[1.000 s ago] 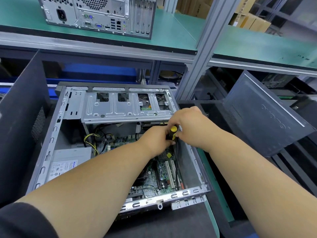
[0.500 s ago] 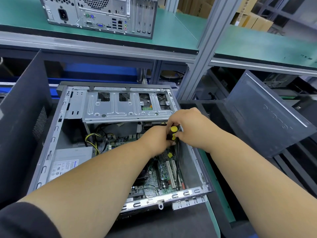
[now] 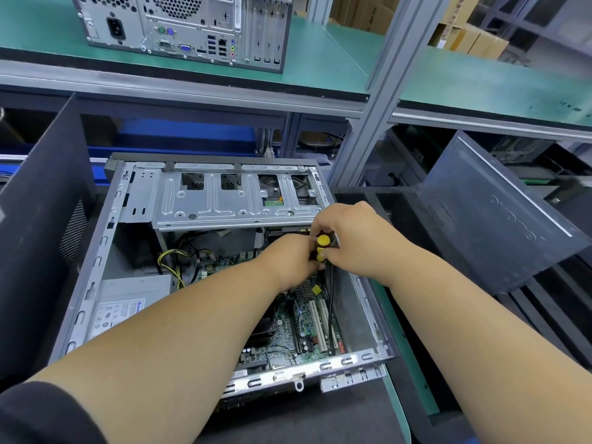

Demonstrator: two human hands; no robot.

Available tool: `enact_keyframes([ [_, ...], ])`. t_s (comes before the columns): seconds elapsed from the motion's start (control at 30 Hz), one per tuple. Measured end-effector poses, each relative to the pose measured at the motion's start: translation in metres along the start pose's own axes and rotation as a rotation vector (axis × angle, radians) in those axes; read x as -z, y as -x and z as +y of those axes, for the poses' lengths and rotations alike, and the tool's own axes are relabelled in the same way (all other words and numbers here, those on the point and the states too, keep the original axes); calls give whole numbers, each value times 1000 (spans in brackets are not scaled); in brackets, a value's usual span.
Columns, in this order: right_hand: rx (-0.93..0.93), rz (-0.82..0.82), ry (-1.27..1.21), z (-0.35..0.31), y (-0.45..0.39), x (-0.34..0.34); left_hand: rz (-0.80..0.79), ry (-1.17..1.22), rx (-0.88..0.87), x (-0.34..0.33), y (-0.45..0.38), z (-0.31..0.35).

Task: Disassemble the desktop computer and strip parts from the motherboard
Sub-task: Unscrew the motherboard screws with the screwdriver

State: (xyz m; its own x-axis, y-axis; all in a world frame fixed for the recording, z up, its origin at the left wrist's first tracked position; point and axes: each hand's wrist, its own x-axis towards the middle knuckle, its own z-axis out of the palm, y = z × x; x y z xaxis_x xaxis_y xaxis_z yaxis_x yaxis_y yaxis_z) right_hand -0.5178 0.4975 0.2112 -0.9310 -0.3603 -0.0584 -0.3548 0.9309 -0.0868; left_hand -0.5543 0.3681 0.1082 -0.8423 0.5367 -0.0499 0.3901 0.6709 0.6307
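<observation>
While lying open, computer case (image 3: 205, 283) with green motherboard (image 3: 307, 318) exposed.

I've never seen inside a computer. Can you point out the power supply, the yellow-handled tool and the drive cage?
Power supply (image 3: 128, 302): head view, on its labelled grey top.
Yellow-handled tool (image 3: 323, 240): head view, on the handle's yellow end cap.
Drive cage (image 3: 224, 203): head view, on its silver top plate.
</observation>
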Motion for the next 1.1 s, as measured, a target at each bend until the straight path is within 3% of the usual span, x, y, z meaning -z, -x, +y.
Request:
enact_keyframes([
  [0.1,-29,56,25,2,0,-4,1,13,-16,0,0,0],
  [0.47,-21,-114,116,-3,-6,8,-29,-33,-20,-2,-2,-3],
  [0.63,-72,22,34,0,0,0,-39,5,-20,-1,-1,-2],
  [0.93,-100,-241,153,-15,-10,14,-50,-3,10,2,-1,-1],
  [1.0,-82,-207,133,-14,-8,12,-49,-8,3,2,-1,-2],
  [1.1,-65,-19,49,-7,0,3,-29,18,-6,3,-1,-1],
])
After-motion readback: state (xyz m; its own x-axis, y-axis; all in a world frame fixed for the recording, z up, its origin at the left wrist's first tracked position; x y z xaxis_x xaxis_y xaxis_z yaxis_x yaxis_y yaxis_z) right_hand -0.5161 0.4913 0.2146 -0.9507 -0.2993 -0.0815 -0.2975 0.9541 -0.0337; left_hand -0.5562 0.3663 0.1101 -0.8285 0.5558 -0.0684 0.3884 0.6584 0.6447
